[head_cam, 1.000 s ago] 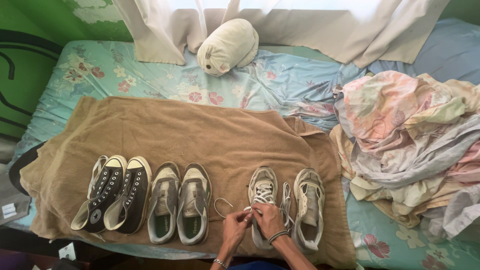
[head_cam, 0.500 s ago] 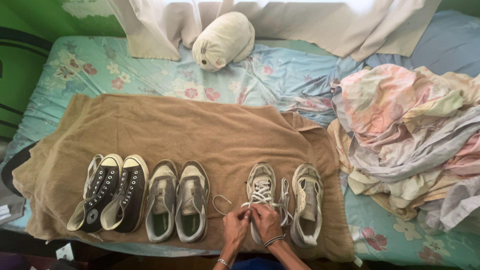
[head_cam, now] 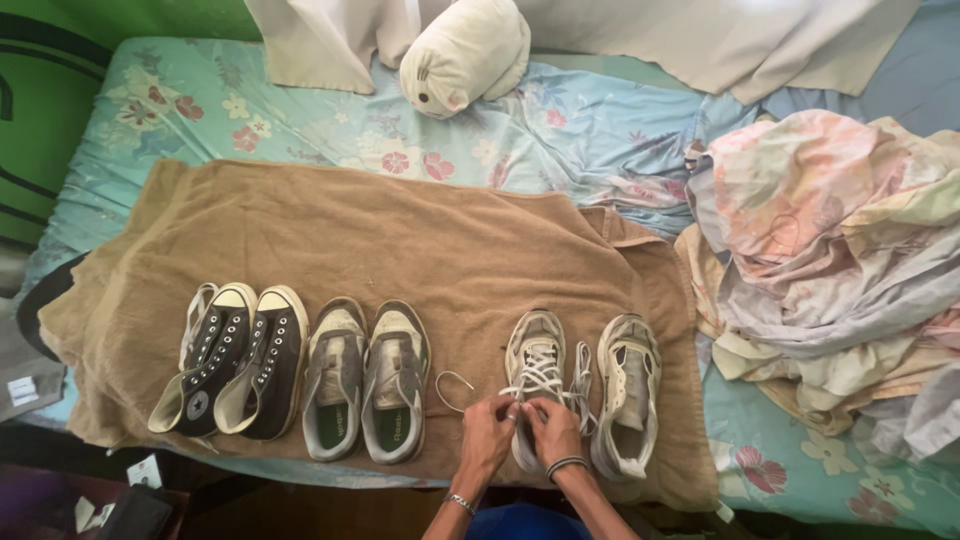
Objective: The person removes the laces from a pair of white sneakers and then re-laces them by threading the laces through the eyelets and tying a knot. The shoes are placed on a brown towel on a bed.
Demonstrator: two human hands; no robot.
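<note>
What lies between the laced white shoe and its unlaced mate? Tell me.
In the head view, a loose white lace lies on the brown towel between the laced shoe and its mate.

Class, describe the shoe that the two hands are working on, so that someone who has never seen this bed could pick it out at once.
Start at the brown towel spread across the flowered bed, where six shoes stand in a row. The pale sneaker is fifth from the left, in the rightmost pair. Unlike its unlaced partner beside it, it has white laces criss-crossed up the front, and the left hand and right hand meet over it.

Both hands (head_cam: 520, 430) pinching white sneaker's (head_cam: 535, 375) laces (head_cam: 540, 380), brown towel (head_cam: 380, 240)
</note>
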